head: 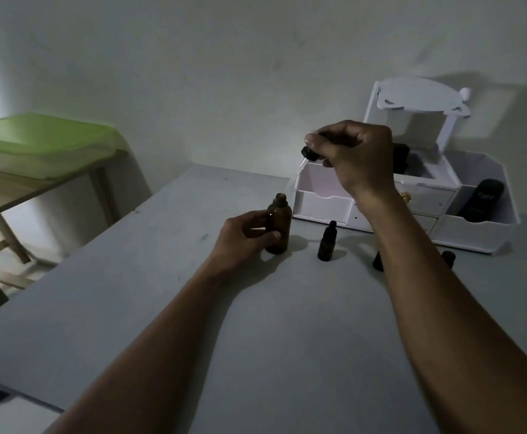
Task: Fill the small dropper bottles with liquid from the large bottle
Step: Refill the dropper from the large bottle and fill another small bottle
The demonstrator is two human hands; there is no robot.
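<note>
— Now, item one on your screen?
— I log the large amber bottle (279, 228), upright and uncapped on the grey table (162, 292), mid-scene. Left hand (245, 238) wraps its body, fingers and thumb curled round it.
— Right hand?
— Right hand (351, 158), raised above and right of that bottle, pinches the black dropper cap (310, 153). Its glass pipette (295, 177) slants down-left, tip just above the bottle's mouth.
— Small ones?
— One capped small dropper bottle (326, 242) stands just right of the large one. A dark bottle (377, 263) and a second dark bottle (449, 256) show either side of the right forearm, each partly hidden. White organiser (321, 204), far right.
</note>
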